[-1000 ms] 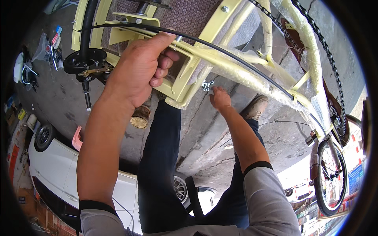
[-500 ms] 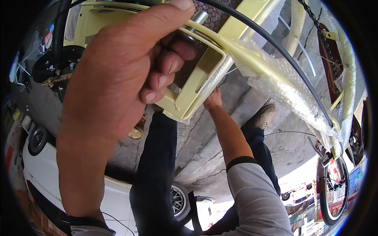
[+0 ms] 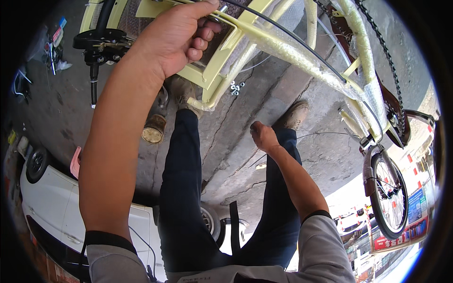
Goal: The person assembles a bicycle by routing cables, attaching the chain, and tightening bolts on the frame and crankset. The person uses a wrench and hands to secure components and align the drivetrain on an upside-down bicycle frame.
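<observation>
My left hand (image 3: 177,40) reaches up to a pale yellow metal frame (image 3: 197,74). Its thumb rests on top of a frame plate, and the other fingers curl underneath. Beside the thumb a threaded bolt (image 3: 223,8) sticks up through the plate. Near my right knee, my right hand (image 3: 265,137) is held closed above the floor. Something dark shows at its fingertips, too small to name. Several silvery nuts (image 3: 236,87) lie on the concrete between the frame and my right hand.
Plastic-wrapped tubes (image 3: 292,52) and a black cable (image 3: 302,41) extend rightward to a spoked wheel (image 3: 389,198). A chain (image 3: 384,47) hangs at far right. A tin can (image 3: 154,129) stands by my left leg. A black round assembly (image 3: 101,41) is left. A white car (image 3: 56,203) is lower left.
My right hand has come back from the floor by the frame to near my right knee. My left hand keeps its grip on the frame. The view has shifted, uncovering the nuts.
</observation>
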Demonstrator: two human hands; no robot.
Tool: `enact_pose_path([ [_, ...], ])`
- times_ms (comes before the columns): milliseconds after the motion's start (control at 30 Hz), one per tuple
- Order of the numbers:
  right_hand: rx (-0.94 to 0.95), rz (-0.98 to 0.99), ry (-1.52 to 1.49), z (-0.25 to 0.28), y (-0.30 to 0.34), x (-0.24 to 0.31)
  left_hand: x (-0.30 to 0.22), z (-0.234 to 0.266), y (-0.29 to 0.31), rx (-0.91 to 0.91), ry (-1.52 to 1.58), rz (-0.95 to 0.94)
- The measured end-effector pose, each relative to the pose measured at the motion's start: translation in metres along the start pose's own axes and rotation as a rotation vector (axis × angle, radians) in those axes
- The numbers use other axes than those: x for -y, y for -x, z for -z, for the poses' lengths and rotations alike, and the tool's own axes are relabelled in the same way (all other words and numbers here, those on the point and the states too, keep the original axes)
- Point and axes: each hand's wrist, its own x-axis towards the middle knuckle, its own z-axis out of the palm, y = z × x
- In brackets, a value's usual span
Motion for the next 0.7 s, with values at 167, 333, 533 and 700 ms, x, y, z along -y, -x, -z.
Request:
enact_pose_path([
  [167, -0.194, 0.119, -0.598, 0.125, 0.026, 0.089, -0.006, -0.003, 0.002, -0.002, -0.025, 0.108],
  [333, -0.435, 0.359, -0.692, 0.225, 0.036, 0.205, -0.01, -0.003, 0.003, -0.018, -0.024, 0.16],
  [533, -0.646, 0.299, -0.523, 0.266, -0.024, 0.248, -0.015, 0.003, -0.002, 0.01, -0.002, 0.233],
  [700, -0.286, 0.294, -0.382, 0.282, -0.073, 0.253, -0.011, 0.005, -0.003, 0.024, 0.06, 0.249],
])
